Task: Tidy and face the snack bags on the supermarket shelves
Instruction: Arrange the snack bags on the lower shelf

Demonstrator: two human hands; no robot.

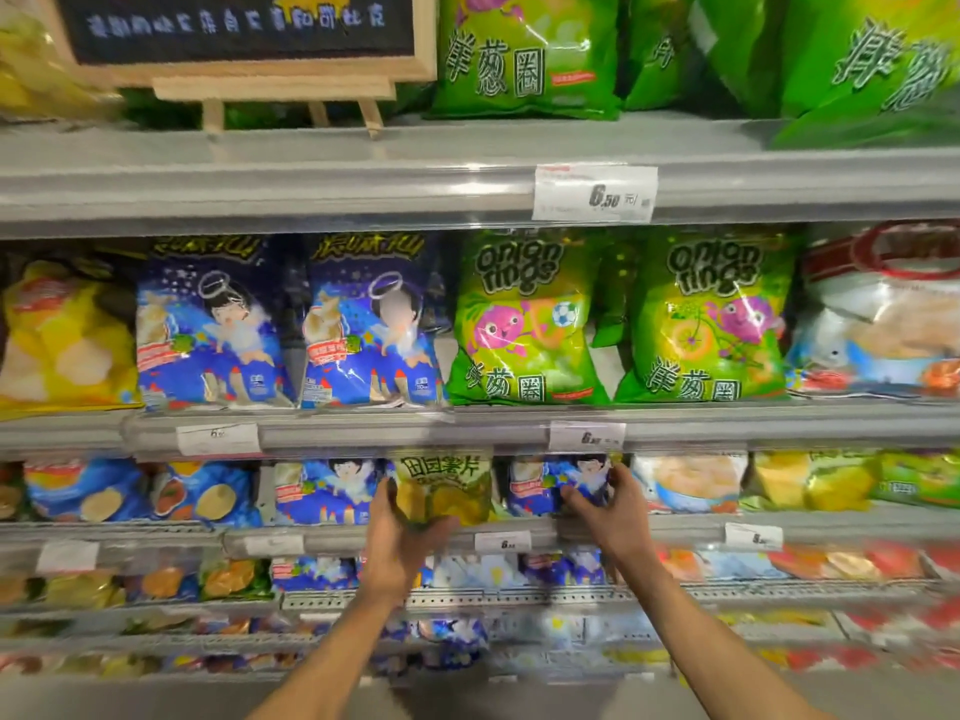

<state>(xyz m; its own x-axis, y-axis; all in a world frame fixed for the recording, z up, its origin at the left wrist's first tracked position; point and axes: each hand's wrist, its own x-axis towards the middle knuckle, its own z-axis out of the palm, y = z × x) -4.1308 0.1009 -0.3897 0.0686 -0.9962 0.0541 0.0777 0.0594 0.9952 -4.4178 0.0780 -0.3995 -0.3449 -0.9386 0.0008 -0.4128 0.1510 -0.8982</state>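
Yellow-green chip bag (441, 488) upright at the front edge of the third shelf (675, 524), held proud of the row, blue cartoon bag (558, 485) upright just to its right, another blue bag (324, 491) on its left

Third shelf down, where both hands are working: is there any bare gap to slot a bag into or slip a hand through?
Little room. The left hand holds the yellow-green bag in front of the row, the right hand grips a blue bag. The clearest gap is one shelf up, between the two onion ring bags, partly filled by another green bag behind.
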